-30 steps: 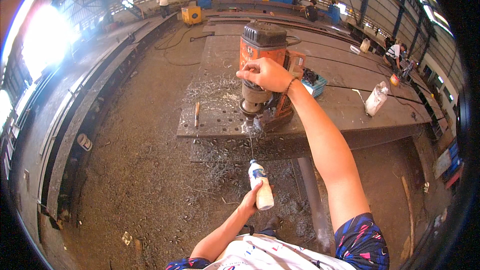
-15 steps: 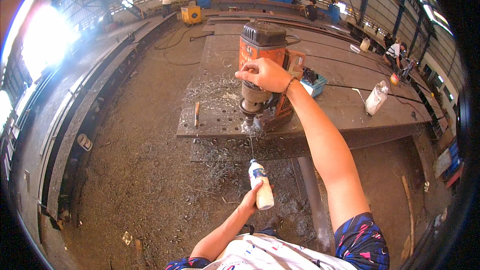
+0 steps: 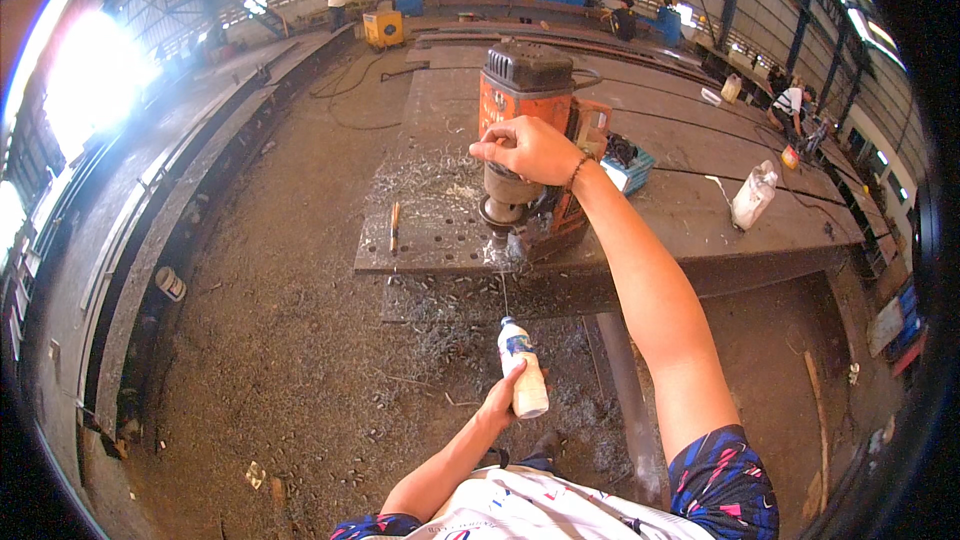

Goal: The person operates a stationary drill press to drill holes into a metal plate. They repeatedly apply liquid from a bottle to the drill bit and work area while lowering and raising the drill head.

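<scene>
My left hand [image 3: 503,395] is wrapped round a plastic squeeze bottle [image 3: 528,398] of milky liquid, its blue cap tilted up toward the steel plate. A thin pale stream runs between the cap and the drill's cutter. The orange magnetic drill [image 3: 496,100], dark on top, stands upright on the plate [image 3: 425,230] near its front edge. In front of the drill's body, my right hand [image 3: 530,150] is closed, arm stretched forward; whatever its fingers grip is hidden. Metal shavings [image 3: 508,258] and wet white residue gather round the cutter.
Rows of holes and a pen-like stick [image 3: 395,228] lie left of the drill. On the right are a blue box [image 3: 632,172] and a white jug [image 3: 753,198]. Shavings litter the ground. A yellow machine [image 3: 383,30] and several people stand farther off.
Both hands, the bottle and the drill stay nearly in place, and the thin stream continues. In the background, people have shifted slightly.
</scene>
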A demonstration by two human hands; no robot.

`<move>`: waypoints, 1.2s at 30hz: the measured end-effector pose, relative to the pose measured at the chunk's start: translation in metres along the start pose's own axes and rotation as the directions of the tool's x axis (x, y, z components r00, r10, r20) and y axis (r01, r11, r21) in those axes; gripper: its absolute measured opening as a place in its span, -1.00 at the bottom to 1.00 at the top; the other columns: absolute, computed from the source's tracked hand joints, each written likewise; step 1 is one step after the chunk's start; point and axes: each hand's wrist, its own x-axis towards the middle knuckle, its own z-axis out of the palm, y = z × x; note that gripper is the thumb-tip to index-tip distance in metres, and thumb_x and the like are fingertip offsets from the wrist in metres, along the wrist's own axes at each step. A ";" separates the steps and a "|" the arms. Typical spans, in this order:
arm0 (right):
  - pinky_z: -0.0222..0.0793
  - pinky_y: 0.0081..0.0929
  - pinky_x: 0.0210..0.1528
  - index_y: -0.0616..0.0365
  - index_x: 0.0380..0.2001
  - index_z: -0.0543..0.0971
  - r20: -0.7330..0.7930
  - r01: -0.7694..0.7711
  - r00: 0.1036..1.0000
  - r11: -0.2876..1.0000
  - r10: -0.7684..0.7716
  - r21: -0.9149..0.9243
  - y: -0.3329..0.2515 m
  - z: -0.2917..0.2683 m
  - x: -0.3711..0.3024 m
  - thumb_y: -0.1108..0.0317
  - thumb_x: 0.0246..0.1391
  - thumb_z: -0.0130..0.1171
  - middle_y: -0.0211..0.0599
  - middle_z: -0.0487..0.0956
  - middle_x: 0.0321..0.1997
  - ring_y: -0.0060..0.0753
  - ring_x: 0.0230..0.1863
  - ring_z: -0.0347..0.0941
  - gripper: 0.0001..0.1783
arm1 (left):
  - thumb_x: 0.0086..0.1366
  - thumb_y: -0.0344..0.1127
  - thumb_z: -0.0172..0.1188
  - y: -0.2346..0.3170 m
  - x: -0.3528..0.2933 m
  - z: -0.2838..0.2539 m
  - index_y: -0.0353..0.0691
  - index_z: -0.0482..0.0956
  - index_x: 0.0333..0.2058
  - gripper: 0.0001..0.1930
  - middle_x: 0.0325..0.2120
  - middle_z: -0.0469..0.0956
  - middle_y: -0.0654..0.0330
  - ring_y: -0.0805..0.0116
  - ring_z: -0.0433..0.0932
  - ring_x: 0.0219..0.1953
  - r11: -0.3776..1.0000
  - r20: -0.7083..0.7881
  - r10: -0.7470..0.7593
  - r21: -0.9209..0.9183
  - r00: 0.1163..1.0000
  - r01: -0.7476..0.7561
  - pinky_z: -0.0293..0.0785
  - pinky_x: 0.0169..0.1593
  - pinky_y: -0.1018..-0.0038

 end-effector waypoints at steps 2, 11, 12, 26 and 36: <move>0.43 -0.26 -0.21 0.20 -0.31 0.65 0.002 -0.005 1.000 1.000 0.005 -0.005 0.001 0.000 0.000 -0.20 0.08 0.15 -0.03 0.63 -0.41 -0.11 -0.31 0.58 -0.42 | 0.31 0.08 0.12 0.002 -0.001 0.002 -0.19 0.30 0.17 -0.40 0.00 0.53 0.07 0.07 0.59 -0.09 1.000 -0.007 0.000 0.010 1.000 0.001 0.56 -0.03 0.11; 0.44 -0.27 -0.20 0.20 -0.31 0.66 -0.001 -0.008 1.000 1.000 0.008 -0.011 0.003 0.002 0.000 -0.19 0.08 0.15 -0.07 0.64 -0.40 -0.13 -0.30 0.59 -0.42 | 0.29 0.05 0.17 0.001 -0.002 0.003 -0.21 0.36 0.11 -0.43 -0.08 0.57 0.08 0.10 0.62 -0.15 1.000 -0.003 0.009 -0.008 1.000 -0.009 0.59 -0.07 0.18; 0.44 -0.27 -0.20 0.20 -0.31 0.66 -0.004 -0.005 1.000 1.000 0.005 -0.007 0.005 0.003 0.000 -0.19 0.08 0.15 -0.07 0.64 -0.40 -0.12 -0.30 0.59 -0.42 | 0.29 0.05 0.18 0.000 -0.003 0.004 -0.22 0.36 0.11 -0.43 -0.08 0.57 0.08 0.10 0.62 -0.15 1.000 -0.004 0.007 -0.012 1.000 -0.007 0.59 -0.07 0.17; 0.45 -0.25 -0.18 0.19 -0.30 0.65 0.000 -0.007 1.000 1.000 0.007 -0.008 0.004 0.007 0.002 -0.19 0.09 0.15 -0.03 0.64 -0.38 -0.08 -0.29 0.59 -0.43 | 0.29 0.05 0.18 0.000 -0.004 0.004 -0.27 0.36 0.10 -0.42 -0.11 0.58 0.07 0.14 0.63 -0.17 1.000 -0.001 0.013 -0.027 1.000 -0.013 0.61 -0.09 0.21; 0.23 -0.51 -0.55 0.22 -0.32 0.62 -0.030 0.059 0.998 0.997 -0.057 0.055 0.008 0.012 0.003 0.03 0.17 0.18 -0.40 0.52 -0.57 -0.63 -0.63 0.32 -0.60 | 0.30 0.05 0.15 0.000 -0.003 0.001 -0.30 0.40 0.06 -0.44 -0.14 0.59 0.08 0.15 0.64 -0.20 1.000 -0.013 -0.001 -0.022 1.000 0.001 0.61 -0.11 0.23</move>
